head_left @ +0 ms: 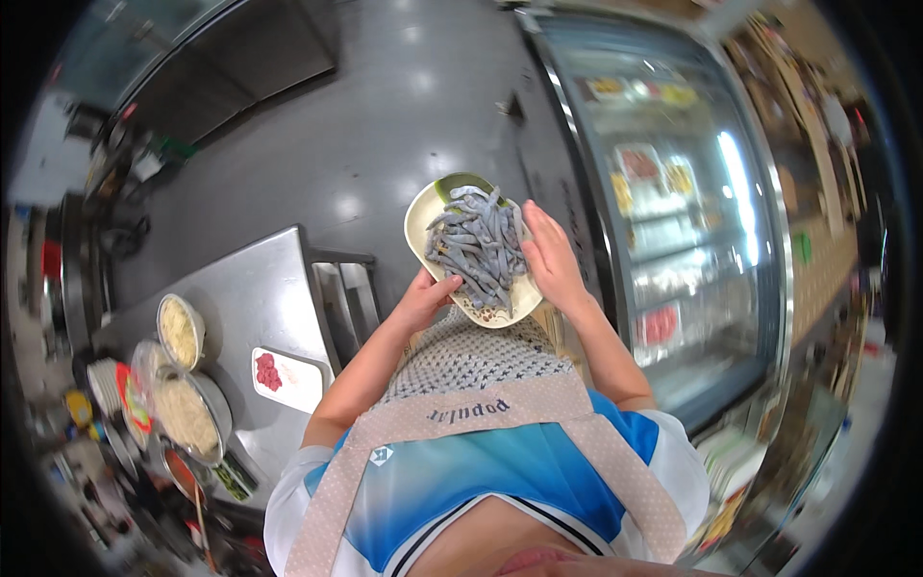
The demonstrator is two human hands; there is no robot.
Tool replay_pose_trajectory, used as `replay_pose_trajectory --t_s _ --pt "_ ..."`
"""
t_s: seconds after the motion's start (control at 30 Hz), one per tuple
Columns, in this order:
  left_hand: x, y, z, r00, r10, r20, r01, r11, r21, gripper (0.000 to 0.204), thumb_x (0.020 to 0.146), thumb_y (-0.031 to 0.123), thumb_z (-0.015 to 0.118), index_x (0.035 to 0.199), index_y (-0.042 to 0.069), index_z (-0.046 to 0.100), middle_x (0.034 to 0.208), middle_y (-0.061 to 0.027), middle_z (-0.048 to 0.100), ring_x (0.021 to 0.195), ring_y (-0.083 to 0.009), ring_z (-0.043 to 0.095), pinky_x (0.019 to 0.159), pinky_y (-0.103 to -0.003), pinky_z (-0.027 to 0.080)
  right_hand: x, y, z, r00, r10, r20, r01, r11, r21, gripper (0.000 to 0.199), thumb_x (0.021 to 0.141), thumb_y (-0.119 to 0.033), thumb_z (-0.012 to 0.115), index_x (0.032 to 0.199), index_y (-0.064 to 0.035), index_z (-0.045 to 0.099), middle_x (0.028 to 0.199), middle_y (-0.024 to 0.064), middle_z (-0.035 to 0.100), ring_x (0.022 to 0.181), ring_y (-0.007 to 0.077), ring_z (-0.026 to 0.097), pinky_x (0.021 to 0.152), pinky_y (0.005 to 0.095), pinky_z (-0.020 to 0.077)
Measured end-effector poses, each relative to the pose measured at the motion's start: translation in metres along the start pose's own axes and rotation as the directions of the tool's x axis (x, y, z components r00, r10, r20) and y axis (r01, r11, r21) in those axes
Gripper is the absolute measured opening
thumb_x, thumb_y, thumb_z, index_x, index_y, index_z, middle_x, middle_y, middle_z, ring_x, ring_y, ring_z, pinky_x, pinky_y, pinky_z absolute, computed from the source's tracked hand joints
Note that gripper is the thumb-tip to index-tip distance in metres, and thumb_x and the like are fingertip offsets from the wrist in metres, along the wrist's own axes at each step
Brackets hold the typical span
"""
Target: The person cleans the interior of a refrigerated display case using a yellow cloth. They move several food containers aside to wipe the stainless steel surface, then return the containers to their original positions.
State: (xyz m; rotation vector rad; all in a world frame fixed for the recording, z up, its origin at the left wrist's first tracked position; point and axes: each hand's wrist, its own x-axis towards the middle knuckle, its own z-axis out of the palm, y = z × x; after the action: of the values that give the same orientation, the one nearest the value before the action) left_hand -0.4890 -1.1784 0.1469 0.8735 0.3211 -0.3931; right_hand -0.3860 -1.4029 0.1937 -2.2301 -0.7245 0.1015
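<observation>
In front of my apron I hold an oval cream plate [417, 223] with a green patch and a flower pattern on its rim. A heap of grey-blue, finger-like strips [476, 245] covers most of it; their exact kind I cannot tell. My left hand [429, 297] is closed on the plate's lower left edge, thumb over the rim and the other fingers mostly hidden beneath. Along the right edge lies my right hand [552, 258], its fingers straight and close together, touching the plate's side beside the strips.
To the left stands a steel table [264, 332] with a white tray [306, 383] of red meat, a bowl of pale shreds [180, 332] and a larger bowl of noodle-like strands [187, 418]. A glass-fronted display fridge [678, 231] with packaged food is on the right. Grey floor [375, 125] lies ahead.
</observation>
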Motion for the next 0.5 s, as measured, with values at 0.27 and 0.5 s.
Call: replay_pose_trajectory --t_s 0.27,0.5 --pt "0.004 0.099 -0.092 0.936 0.176 -0.304 -0.228 0.963 -0.144 0.054 0.086 0.015 0.058 0.132 0.000 0.033 0.125 -0.0115 0.051 0.110 -0.0223 0.054 0.092 -0.036 0.046 0.223 -0.070 0.091 0.809 -0.406 0.425 0.503 0.852 -0.144 0.046 0.093 -0.031 0.042 0.132 -0.0062 0.044 0.143 0.0178 0.030 0.131 0.0383 0.027 0.106 0.0456 0.0238" --pt "0.046 0.136 -0.142 0.820 0.300 -0.488 -0.502 0.786 -0.360 0.054 0.088 0.012 0.056 0.135 0.005 0.029 0.128 -0.0111 0.046 0.113 -0.0242 0.051 0.093 -0.040 0.045 0.323 -0.027 0.146 0.939 0.004 0.344 -0.190 0.838 0.511 0.034 0.093 -0.021 0.045 0.121 -0.0018 0.053 0.116 0.0130 0.056 0.109 0.0212 0.052 0.094 0.0313 0.0387"
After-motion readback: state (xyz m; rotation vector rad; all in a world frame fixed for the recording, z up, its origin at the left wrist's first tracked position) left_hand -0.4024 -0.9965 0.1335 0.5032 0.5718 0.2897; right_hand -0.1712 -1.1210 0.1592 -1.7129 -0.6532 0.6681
